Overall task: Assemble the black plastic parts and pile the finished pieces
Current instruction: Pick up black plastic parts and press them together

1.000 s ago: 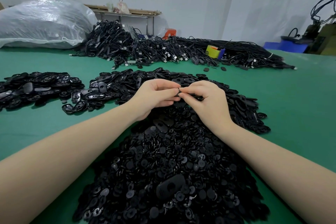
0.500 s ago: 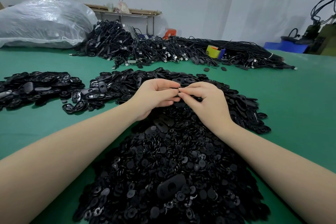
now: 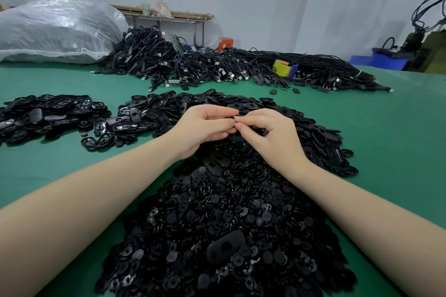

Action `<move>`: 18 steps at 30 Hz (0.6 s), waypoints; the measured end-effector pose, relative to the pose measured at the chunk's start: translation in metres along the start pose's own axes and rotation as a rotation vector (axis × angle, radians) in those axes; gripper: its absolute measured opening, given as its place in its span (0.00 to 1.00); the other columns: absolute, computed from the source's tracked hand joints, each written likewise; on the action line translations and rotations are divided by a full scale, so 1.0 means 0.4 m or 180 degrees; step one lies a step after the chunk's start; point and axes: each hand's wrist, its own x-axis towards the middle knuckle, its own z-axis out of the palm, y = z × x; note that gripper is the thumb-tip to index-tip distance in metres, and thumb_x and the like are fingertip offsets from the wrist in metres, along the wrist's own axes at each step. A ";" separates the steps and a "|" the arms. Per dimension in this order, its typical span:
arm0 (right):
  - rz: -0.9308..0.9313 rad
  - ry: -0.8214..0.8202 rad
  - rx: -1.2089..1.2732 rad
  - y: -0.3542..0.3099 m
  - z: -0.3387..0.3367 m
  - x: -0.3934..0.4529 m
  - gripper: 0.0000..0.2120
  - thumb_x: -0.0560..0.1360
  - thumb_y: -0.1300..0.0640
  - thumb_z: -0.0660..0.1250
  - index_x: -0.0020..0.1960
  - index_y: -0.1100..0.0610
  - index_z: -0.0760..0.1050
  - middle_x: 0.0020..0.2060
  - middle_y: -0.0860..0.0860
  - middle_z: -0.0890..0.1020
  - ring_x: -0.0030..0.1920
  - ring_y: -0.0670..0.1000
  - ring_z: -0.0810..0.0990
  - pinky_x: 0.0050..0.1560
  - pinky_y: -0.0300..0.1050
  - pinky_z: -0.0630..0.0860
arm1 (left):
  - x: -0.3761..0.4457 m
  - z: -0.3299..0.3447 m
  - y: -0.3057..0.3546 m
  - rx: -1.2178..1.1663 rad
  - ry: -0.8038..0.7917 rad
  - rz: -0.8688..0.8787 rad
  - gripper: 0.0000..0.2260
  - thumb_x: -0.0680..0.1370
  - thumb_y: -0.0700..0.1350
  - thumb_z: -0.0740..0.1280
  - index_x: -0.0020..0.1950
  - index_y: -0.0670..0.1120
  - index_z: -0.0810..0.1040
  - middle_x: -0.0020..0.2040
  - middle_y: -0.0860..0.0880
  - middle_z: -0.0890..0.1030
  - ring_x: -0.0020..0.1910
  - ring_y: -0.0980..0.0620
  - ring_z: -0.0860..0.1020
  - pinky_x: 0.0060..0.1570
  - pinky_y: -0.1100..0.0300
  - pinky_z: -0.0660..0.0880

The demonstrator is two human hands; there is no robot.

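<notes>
Meeting fingertip to fingertip at frame center, the left hand (image 3: 205,128) and right hand (image 3: 270,137) curl around 1 small black part (image 3: 231,117), mostly hidden, its axis unreadable. Loose discs (image 3: 217,224) heap below; finished pieces (image 3: 48,113) lie left on green table (image 3: 386,140).

Even, soft overhead light; sharp centre, wide-angle bowing at edges.

left hand (image 3: 202,128), right hand (image 3: 270,135), fingertips pinched together
</notes>
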 end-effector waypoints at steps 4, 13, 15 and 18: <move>0.0612 -0.0055 0.0592 0.004 0.000 0.006 0.09 0.73 0.59 0.74 0.51 0.48 0.84 0.39 0.42 0.83 0.40 0.43 0.80 0.44 0.35 0.76 | 0.000 0.008 -0.003 0.0158 0.0036 0.0055 0.09 0.76 0.37 0.71 0.52 0.50 0.83 0.45 0.51 0.87 0.44 0.56 0.85 0.40 0.68 0.78; 0.1370 -0.0414 0.1636 0.026 -0.010 0.014 0.10 0.73 0.63 0.74 0.46 0.47 0.84 0.39 0.49 0.87 0.41 0.44 0.84 0.46 0.39 0.81 | -0.003 0.012 -0.004 0.0406 -0.0062 0.0110 0.10 0.77 0.37 0.71 0.51 0.52 0.82 0.46 0.49 0.87 0.47 0.54 0.85 0.43 0.66 0.79; 0.1332 -0.0397 0.1632 0.026 -0.010 0.013 0.10 0.73 0.63 0.74 0.44 0.47 0.84 0.39 0.48 0.87 0.40 0.43 0.84 0.45 0.37 0.80 | -0.006 0.013 -0.004 0.0437 -0.0073 0.0148 0.10 0.77 0.37 0.71 0.49 0.53 0.83 0.46 0.49 0.87 0.47 0.54 0.85 0.43 0.66 0.79; 0.1256 -0.0392 0.1545 0.028 -0.010 0.012 0.11 0.73 0.62 0.73 0.43 0.45 0.84 0.39 0.47 0.87 0.41 0.43 0.84 0.45 0.36 0.79 | -0.008 0.015 -0.003 0.0474 -0.0081 0.0229 0.12 0.77 0.37 0.71 0.45 0.56 0.85 0.45 0.48 0.87 0.47 0.54 0.85 0.43 0.66 0.79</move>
